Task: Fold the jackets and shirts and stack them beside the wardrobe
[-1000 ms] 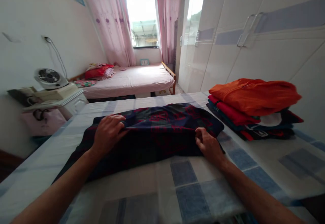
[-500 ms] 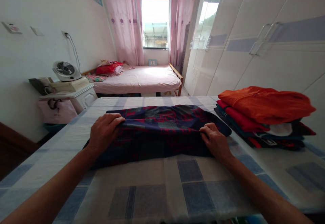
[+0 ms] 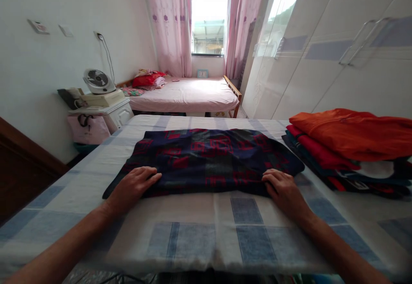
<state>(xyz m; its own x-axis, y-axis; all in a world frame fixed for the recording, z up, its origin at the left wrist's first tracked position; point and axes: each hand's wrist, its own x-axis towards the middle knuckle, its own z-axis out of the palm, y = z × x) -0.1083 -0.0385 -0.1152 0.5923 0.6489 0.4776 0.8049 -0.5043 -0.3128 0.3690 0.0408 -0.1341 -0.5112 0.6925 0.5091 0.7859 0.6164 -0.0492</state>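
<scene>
1. Since half a second ago, both hands have come toward the near edge; the fold they held up now lies flat.
2. Bed with blue-and-white checked sheet (image 3: 206, 232): carries everything below.
3. Dark navy cloth with red square pattern (image 3: 206, 157): folded, flat, centre of bed.
4. Stack of folded clothes, orange on top (image 3: 350, 135): to the right, just beside the cloth.
5. Left hand (image 3: 133, 187): palm down, fingers loosely together on the cloth's near left edge; pressing, grasping nothing.
6. Right hand (image 3: 285, 189): same on the near right corner.
</scene>
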